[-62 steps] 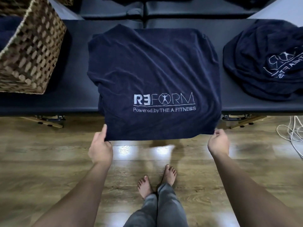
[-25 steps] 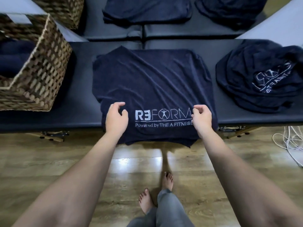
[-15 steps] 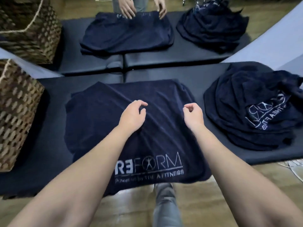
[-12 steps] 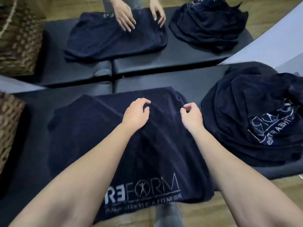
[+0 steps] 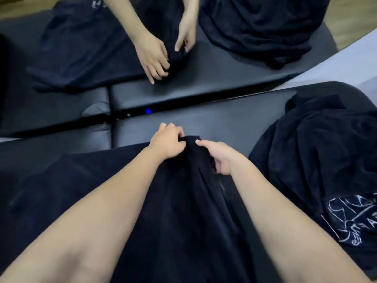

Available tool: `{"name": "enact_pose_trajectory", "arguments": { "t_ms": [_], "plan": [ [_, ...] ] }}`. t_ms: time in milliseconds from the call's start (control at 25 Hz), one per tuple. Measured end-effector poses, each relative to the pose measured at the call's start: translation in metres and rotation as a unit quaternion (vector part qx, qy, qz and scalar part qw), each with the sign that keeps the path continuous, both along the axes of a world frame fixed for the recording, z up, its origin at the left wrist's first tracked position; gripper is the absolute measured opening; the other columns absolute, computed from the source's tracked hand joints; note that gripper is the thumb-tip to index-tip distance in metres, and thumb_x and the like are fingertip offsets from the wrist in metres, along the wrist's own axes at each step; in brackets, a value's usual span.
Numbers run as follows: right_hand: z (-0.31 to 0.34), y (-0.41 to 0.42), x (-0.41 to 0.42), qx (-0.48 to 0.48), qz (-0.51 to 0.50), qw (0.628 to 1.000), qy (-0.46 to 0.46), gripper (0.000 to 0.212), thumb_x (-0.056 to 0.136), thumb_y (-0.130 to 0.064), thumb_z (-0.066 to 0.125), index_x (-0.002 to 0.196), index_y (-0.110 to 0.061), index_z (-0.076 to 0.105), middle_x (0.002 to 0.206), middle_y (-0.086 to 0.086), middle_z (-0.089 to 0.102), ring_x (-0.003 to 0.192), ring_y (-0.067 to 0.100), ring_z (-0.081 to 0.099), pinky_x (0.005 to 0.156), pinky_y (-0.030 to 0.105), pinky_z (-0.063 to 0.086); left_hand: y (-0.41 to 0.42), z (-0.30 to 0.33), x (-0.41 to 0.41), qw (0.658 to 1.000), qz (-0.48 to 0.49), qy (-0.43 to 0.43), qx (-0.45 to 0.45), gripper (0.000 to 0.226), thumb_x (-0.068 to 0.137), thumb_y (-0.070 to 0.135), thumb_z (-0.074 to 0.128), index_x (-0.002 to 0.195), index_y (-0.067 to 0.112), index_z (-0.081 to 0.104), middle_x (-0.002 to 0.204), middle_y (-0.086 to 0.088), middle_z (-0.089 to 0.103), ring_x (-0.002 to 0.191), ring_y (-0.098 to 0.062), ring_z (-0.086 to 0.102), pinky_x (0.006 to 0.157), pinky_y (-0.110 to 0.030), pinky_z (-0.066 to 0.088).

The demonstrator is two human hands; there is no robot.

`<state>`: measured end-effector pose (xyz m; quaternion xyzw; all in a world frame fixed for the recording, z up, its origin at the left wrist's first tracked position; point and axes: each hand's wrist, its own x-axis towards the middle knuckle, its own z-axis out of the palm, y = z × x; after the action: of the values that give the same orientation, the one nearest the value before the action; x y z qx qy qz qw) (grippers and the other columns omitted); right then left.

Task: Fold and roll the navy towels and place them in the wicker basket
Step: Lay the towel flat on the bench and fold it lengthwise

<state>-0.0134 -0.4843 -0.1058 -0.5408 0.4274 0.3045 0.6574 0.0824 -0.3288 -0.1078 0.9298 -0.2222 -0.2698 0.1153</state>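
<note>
Both hands bunch the far edge of a navy towel on the padded desk.

The left hand (image 5: 167,142) and right hand (image 5: 219,155) each pinch the soft terry towel (image 5: 183,201) (gathered into a ridge between them); a crumpled pile (image 5: 318,160) lies just right.

A black padded table (image 5: 214,121) carried a spread navy towel (image 5: 173,211) and, just to its right, a rumpled towel heap (image 5: 326,160). Beyond it, a second padded table (image 5: 204,82) — likewise black — held a flat towel (image 5: 81,48) and a crumpled pile (image 5: 261,27).
</note>
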Motion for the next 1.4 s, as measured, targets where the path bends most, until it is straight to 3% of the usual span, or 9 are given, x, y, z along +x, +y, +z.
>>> {"name": "enact_pose_trajectory", "arguments": {
  "t_ms": [80,360,560,720,840,920,1040,1200,1400],
  "plan": [
    [-0.001,-0.009,0.004,0.045,-0.08,0.996,-0.021,0.033,0.09,-0.037,0.069,0.111,-0.011,0.072,0.098,0.007,0.077,0.088,0.027,0.073,0.085,0.041,0.059,0.001,0.006,0.006,0.999,-0.028,0.023,-0.012,0.007,0.094,0.026,0.056,0.1,0.024,0.054,0.087,0.012,0.053,0.1,-0.022,0.05,0.082,-0.034,0.036],
    [-0.001,-0.057,0.018,-0.035,-0.379,0.918,-0.113,0.007,0.089,-0.019,0.07,0.088,-0.013,0.066,0.08,0.004,0.068,0.075,0.021,0.065,0.069,0.033,0.055,-0.007,0.012,0.015,0.989,0.026,0.001,-0.143,0.008,0.1,0.022,0.053,0.1,0.024,0.046,0.095,0.003,0.06,0.087,-0.026,0.054,0.078,-0.038,0.043],
    [-0.019,-0.064,0.015,-0.14,-0.277,0.943,-0.118,0.004,0.093,-0.019,0.064,0.091,-0.021,0.062,0.105,0.006,0.071,0.097,0.025,0.068,0.095,0.046,0.056,-0.031,0.005,0.003,0.99,0.055,-0.068,-0.107,0.009,0.101,0.018,0.051,0.101,0.027,0.048,0.1,0.007,0.062,0.098,-0.022,0.052,0.09,-0.034,0.031],
    [-0.005,-0.081,0.023,-0.232,-0.259,0.927,-0.139,0.021,0.098,-0.013,0.056,0.113,-0.027,0.054,0.116,-0.003,0.059,0.09,0.012,0.055,0.081,0.028,0.048,-0.044,0.003,0.01,0.987,0.054,-0.112,-0.099,0.006,0.101,0.022,0.051,0.104,0.027,0.054,0.101,0.006,0.065,0.103,-0.021,0.052,0.091,-0.035,0.032],
    [0.005,-0.087,0.023,-0.268,-0.227,0.925,-0.144,0.04,0.099,-0.022,0.055,0.135,-0.033,0.043,0.123,-0.008,0.055,0.101,0.011,0.055,0.089,0.031,0.044,-0.055,0.008,0.013,0.976,0.103,-0.131,-0.138,0.016,0.102,0.022,0.051,0.117,0.025,0.056,0.114,0.008,0.064,0.112,-0.02,0.05,0.095,-0.035,0.034],
    [0.006,-0.081,0.018,-0.408,-0.126,0.897,-0.118,0.042,0.096,-0.028,0.056,0.136,-0.03,0.042,0.134,-0.003,0.048,0.121,0.023,0.048,0.105,0.042,0.035,-0.049,0.01,0.01,0.976,0.105,-0.135,-0.136,0.027,0.1,0.027,0.053,0.127,0.023,0.053,0.122,0.005,0.059,0.116,-0.021,0.049,0.098,-0.036,0.035],
    [0.008,-0.03,0.01,-0.523,0.027,0.83,-0.19,0.033,0.096,-0.025,0.056,0.129,-0.022,0.05,0.135,0.006,0.045,0.121,0.032,0.042,0.102,0.047,0.03,-0.008,0.002,-0.01,0.975,0.107,-0.149,-0.122,0.033,0.099,0.032,0.053,0.13,0.022,0.052,0.125,0.003,0.057,0.119,-0.021,0.049,0.103,-0.036,0.034],
    [0.007,0.088,0.01,-0.47,0.26,0.77,-0.344,0.026,0.096,-0.027,0.057,0.122,-0.022,0.056,0.127,0.002,0.049,0.112,0.028,0.046,0.094,0.045,0.035,0.091,-0.015,-0.045,0.96,0.185,-0.197,-0.079,0.038,0.099,0.035,0.052,0.135,0.021,0.053,0.143,0.004,0.051,0.139,-0.017,0.041,0.117,-0.042,0.026],
    [0.002,0.224,0.017,-0.375,0.414,0.733,-0.388,0.03,0.101,-0.031,0.051,0.13,-0.025,0.052,0.132,-0.007,0.045,0.117,0.02,0.042,0.101,0.038,0.033,0.229,-0.014,-0.062,0.896,0.4,-0.192,0.0,0.047,0.1,0.036,0.05,0.144,0.019,0.046,0.16,0.002,0.034,0.151,-0.019,0.02,0.117,-0.051,0.017]
  ]
}}
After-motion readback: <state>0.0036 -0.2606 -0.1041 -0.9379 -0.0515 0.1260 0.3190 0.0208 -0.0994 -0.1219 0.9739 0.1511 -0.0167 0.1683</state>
